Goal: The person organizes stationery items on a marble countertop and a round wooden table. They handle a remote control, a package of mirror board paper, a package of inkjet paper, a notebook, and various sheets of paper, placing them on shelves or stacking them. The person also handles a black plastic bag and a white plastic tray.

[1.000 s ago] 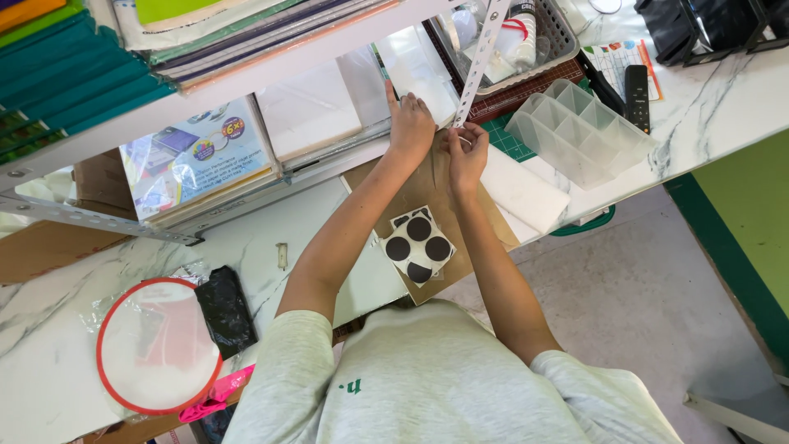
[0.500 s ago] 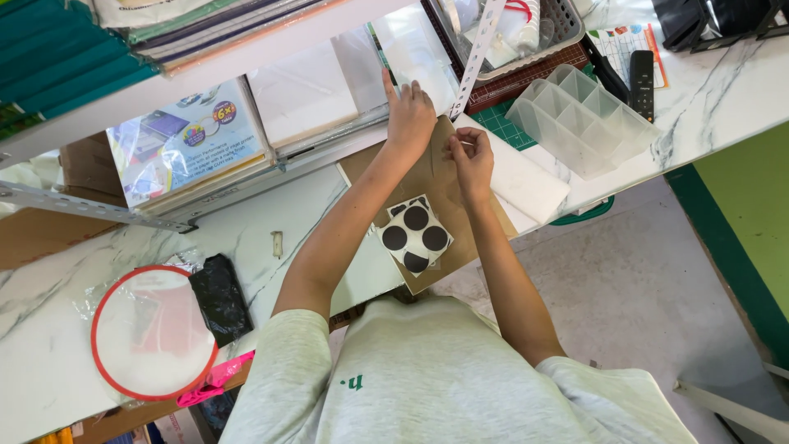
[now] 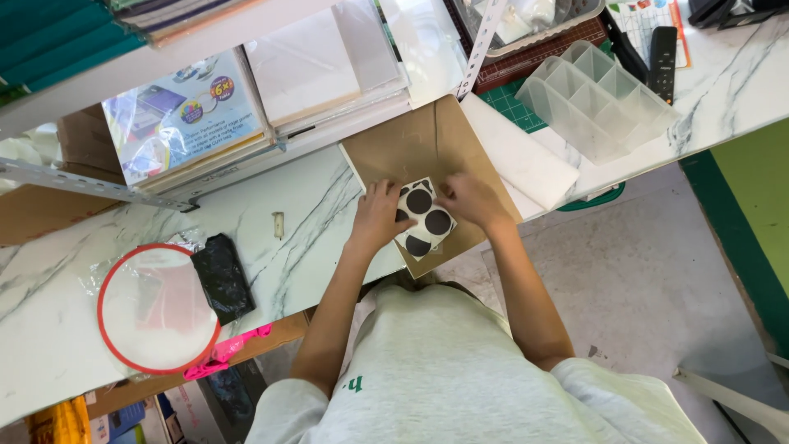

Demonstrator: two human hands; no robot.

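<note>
White card with black discs (image 3: 425, 220) flat on brown cardboard sheet (image 3: 423, 156), near table's front edge. Left hand (image 3: 378, 215) touching card's left edge, fingers curled. Right hand (image 3: 465, 200) on card's right corner, fingertips pressing down. Clear divided tray (image 3: 596, 97) well right. Red-rimmed round lid (image 3: 156, 308) far left on marble table (image 3: 304, 247).

I am wearing the only camera, and it is looking almost straight down from well above my own shoulders, so my back and both arms are filling the lower middle of the frame. It is facing the marble surface (image 3: 271, 205), whose near edge is running slantwise from lower left to upper right. The view is standing fairly far off, taking in the shelf (image 3: 205, 41) along the top and the floor (image 3: 657, 271) at right. No second view is sharing this scene.
</note>
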